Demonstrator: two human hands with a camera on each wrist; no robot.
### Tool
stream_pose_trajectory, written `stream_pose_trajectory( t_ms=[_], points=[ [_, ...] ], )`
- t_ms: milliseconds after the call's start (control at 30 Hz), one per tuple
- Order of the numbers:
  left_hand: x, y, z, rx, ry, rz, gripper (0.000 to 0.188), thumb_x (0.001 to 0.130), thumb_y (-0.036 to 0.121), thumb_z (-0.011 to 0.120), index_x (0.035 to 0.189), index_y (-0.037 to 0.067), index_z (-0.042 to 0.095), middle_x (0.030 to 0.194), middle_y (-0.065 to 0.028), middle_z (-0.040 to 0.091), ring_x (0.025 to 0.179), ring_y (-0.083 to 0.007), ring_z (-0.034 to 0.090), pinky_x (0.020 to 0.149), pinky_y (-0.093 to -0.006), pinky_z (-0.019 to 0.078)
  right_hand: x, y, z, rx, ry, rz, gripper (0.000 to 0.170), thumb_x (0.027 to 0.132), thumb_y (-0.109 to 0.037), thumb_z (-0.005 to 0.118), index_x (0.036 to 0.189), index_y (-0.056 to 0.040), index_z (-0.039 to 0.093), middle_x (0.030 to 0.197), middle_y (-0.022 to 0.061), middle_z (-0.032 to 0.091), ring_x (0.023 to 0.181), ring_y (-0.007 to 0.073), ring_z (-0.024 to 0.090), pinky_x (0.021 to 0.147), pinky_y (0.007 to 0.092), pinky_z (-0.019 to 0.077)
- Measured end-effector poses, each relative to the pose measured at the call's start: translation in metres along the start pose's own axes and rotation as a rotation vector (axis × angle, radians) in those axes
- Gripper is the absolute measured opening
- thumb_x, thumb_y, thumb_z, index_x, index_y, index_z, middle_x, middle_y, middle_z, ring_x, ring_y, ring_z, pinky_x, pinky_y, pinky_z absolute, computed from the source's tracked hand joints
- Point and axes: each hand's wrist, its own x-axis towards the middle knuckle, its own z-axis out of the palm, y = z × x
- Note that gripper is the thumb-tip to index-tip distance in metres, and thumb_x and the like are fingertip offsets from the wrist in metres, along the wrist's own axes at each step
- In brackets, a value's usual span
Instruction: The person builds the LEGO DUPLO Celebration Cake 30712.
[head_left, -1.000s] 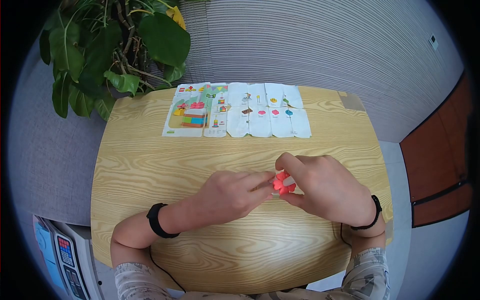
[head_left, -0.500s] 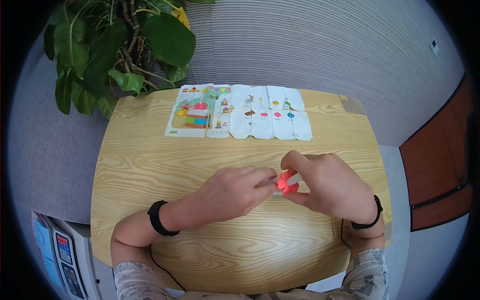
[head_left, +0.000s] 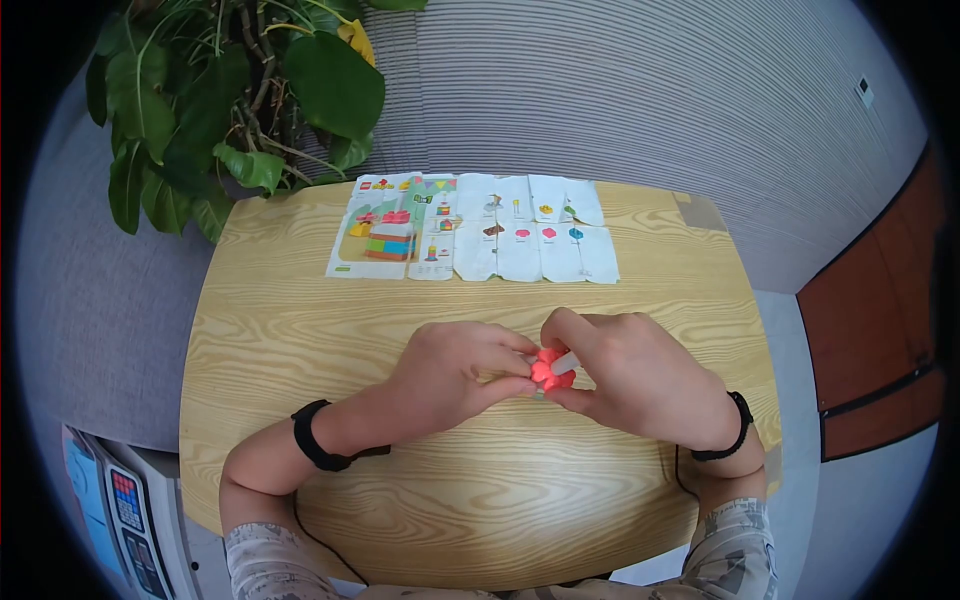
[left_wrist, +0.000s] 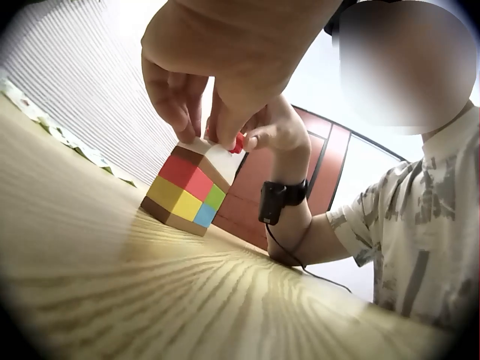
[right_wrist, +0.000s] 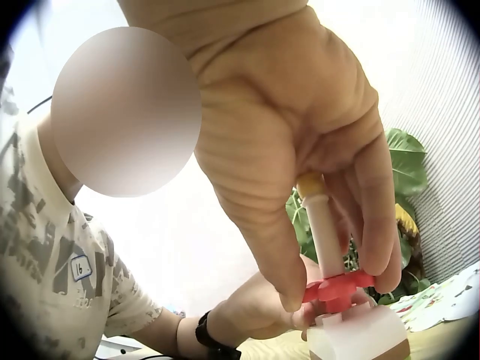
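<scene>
A small stack of colored toy bricks [left_wrist: 184, 184] stands on the table, with brown, yellow, red, green and blue parts under a white brick [right_wrist: 360, 334] on top. Over the white brick sits a red flower-shaped piece [right_wrist: 337, 291], and a white candle-like stick [right_wrist: 324, 236] with a yellow end rises from it. My right hand [head_left: 650, 375] pinches the flower between thumb and fingertips, its palm over the stick. My left hand [head_left: 440, 375] holds the top of the stack, thumb and fingers at the white brick. From the head view, both hands hide most of the stack.
An unfolded instruction sheet [head_left: 475, 228] with brick pictures lies along the far side of the wooden table [head_left: 300, 290]. A leafy plant [head_left: 190, 120] stands behind at left, and a keypad device [head_left: 125, 500] is beside the table. Cables run from both wrist bands.
Both hands and the flower have shifted slightly left. The white stick shows more plainly than a second ago. My left thumb and fingers have spread apart around the top.
</scene>
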Motion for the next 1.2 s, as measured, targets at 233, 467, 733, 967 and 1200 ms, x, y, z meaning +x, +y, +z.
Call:
stream_pose_trajectory(
  t_ms=[233,467,733,967,1200],
  points=[
    [0.007,0.013,-0.009,0.015,-0.057,-0.156,0.03,0.089,0.026,0.088,0.111,0.008,0.078,0.102,-0.0053,0.079,0.089,-0.0251,0.076,0.077,-0.0378,0.0588,-0.001,-0.006,0.003,-0.03,-0.01,0.017,0.036,0.09,-0.011,0.081,0.11,-0.0023,0.052,0.085,0.0185,0.07,0.079,0.0395,0.073,0.065,0.0491,0.0579],
    [0.004,0.004,-0.007,0.066,-0.089,-0.086,0.031,0.087,0.019,0.086,0.115,0.009,0.077,0.101,-0.0061,0.074,0.09,-0.0235,0.073,0.072,-0.0349,0.0567,0.002,-0.008,0.007,-0.081,-0.004,0.004,0.036,0.091,-0.012,0.08,0.111,-0.0021,0.051,0.087,0.0176,0.069,0.077,0.0394,0.072,0.063,0.0484,0.0575],
    [0.005,0.005,-0.005,0.097,-0.08,-0.099,0.029,0.089,0.026,0.085,0.113,0.011,0.08,0.103,-0.0062,0.075,0.097,-0.0293,0.072,0.083,-0.0402,0.0579,0.002,-0.008,0.007,-0.095,-0.015,-0.001,0.036,0.093,-0.013,0.079,0.112,-0.002,0.05,0.087,0.0177,0.069,0.078,0.0394,0.073,0.063,0.0489,0.057],
    [0.005,0.003,-0.005,0.095,-0.076,-0.08,0.031,0.086,0.018,0.085,0.114,0.007,0.078,0.104,-0.0078,0.075,0.096,-0.0277,0.073,0.081,-0.0379,0.0573,0.003,-0.005,0.005,-0.066,-0.037,-0.009,0.036,0.093,-0.012,0.079,0.113,-0.0017,0.05,0.085,0.0176,0.07,0.077,0.0398,0.073,0.063,0.0496,0.0566],
    [0.004,0.002,-0.005,0.072,-0.08,-0.094,0.03,0.09,0.024,0.083,0.114,0.008,0.079,0.105,-0.007,0.075,0.097,-0.0288,0.073,0.081,-0.0399,0.058,0.002,-0.008,0.003,-0.047,-0.024,-0.015,0.035,0.093,-0.012,0.078,0.113,-0.0021,0.051,0.084,0.0169,0.07,0.078,0.0391,0.073,0.063,0.0491,0.0566]
  ],
)
